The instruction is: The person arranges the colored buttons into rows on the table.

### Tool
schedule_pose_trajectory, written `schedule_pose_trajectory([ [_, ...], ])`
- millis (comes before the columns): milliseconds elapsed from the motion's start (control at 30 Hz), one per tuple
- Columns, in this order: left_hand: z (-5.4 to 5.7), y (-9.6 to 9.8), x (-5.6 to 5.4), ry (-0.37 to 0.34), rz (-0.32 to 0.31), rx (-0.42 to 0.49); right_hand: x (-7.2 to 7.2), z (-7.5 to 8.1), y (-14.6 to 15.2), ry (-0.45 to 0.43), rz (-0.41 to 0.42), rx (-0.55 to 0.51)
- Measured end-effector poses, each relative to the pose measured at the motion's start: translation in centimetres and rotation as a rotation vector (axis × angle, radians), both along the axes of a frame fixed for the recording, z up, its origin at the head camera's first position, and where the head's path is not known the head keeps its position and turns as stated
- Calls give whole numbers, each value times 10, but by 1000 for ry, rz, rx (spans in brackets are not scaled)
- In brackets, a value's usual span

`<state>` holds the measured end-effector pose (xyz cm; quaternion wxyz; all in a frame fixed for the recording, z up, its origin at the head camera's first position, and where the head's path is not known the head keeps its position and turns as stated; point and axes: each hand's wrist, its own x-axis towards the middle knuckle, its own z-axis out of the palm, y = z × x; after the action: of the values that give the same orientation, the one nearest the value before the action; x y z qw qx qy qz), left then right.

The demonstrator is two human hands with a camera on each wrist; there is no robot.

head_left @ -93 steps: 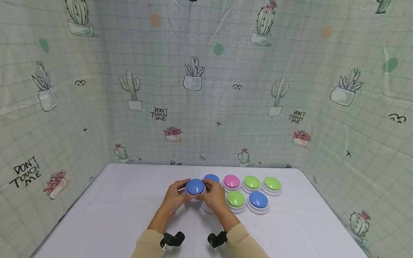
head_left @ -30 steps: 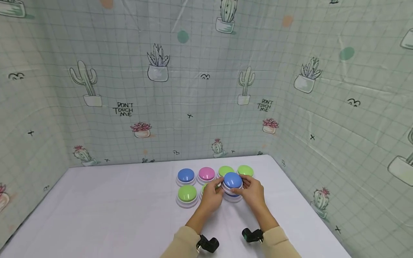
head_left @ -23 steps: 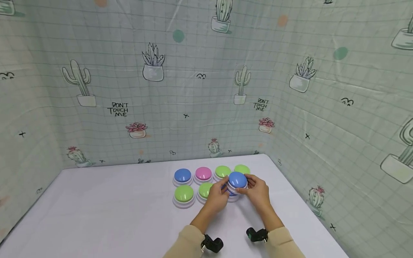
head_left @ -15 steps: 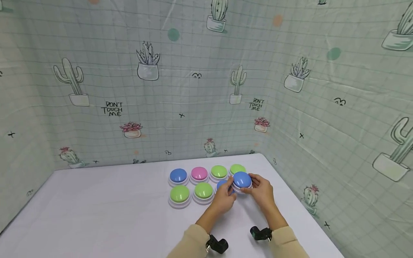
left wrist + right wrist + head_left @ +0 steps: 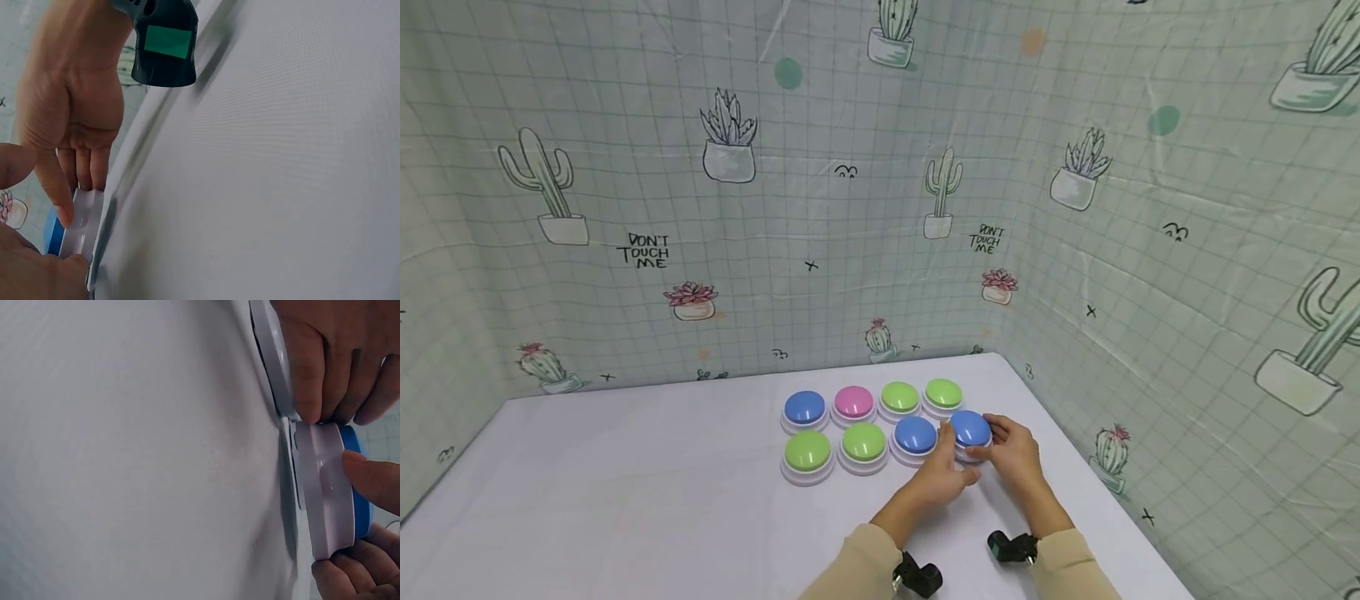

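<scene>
A blue buzzer button with a round white base sits at the right end of the front row, at or very close to the white table. My right hand pinches it, fingers on the far right side and thumb at the front; in the right wrist view the thumb lies by the blue dome's edge. My left hand is on its left side, fingers extended and thumb spread away. Those fingertips meet the base's edge. Another blue button stands just left, partly behind the left hand.
Two green buttons continue the front row leftward. The back row holds a blue button, a pink button and two green buttons. White cloth covers the table; a cactus-print curtain surrounds it.
Both hands carried the blue button rightward past the front row and lowered it at the right end. The left thumb has come off it. The head view has turned right.
</scene>
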<state>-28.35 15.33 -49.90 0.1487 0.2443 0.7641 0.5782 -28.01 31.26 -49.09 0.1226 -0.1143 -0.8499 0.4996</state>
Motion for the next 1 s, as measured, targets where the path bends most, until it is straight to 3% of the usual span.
schedule_pose_trajectory([
  [200,-7,8,3,-15,-24,23,-4,-8,8,-48,13,-55],
  [533,-13,8,10,-26,-63,21,-11,-11,13,-56,42,-159],
  [1000,-12,1,19,-35,-96,14,-13,-9,9,-68,32,-128],
])
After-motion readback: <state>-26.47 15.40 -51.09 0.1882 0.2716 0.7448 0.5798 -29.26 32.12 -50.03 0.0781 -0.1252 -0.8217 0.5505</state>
